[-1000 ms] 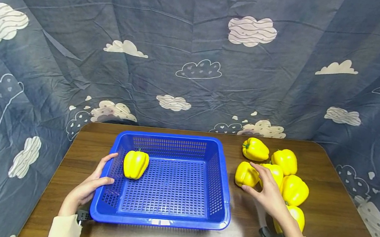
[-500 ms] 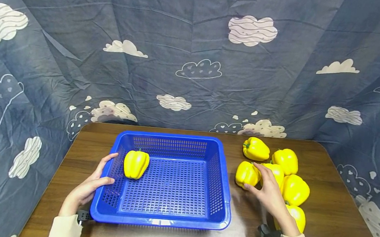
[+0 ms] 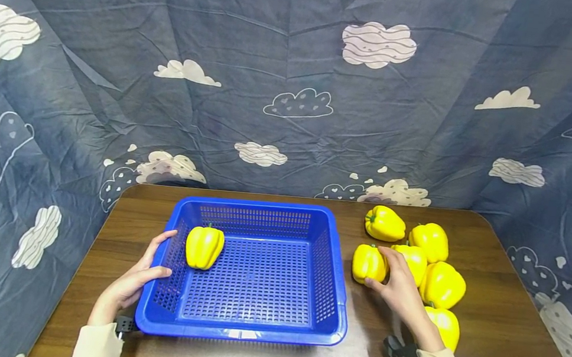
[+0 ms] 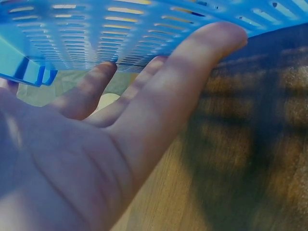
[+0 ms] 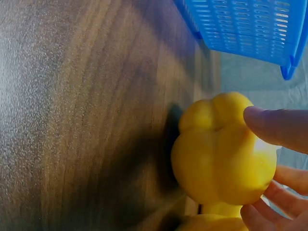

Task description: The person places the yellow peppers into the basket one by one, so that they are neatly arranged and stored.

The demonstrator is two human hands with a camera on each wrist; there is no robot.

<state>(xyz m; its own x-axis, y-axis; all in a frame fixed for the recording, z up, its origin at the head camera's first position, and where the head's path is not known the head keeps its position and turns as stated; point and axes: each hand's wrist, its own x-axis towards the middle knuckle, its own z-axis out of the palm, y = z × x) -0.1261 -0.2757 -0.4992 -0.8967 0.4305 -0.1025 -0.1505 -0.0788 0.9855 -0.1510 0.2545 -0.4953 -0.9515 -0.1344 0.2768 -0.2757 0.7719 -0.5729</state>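
So, reading my head feed from the left: a cream sleeve (image 3: 98,347), then the left grip (image 3: 126,289), spread, fingers fairly straight, resting against the left side of the blue basket (image 3: 259,282). My left-wrist feed has the palm close by the slotted outer wall. Inside the basket, near that wall: one yellow pepper (image 3: 203,247), stem to the back. Just right of the basket, the held pepper (image 3: 367,265), pinched between thumb and fingers of the right grip (image 3: 403,294); whether it touches the worktop (image 3: 508,331) I cannot tell. Behind it, a tipped pepper (image 3: 385,224), stem leftward. Further right, close together: middle pepper (image 3: 412,263), back pepper (image 3: 429,242), right pepper (image 3: 442,285), front pepper (image 3: 444,327), the last partly hidden by the forearm (image 3: 428,333). Beyond, grey-blue cloth (image 3: 280,47), cloud-printed.
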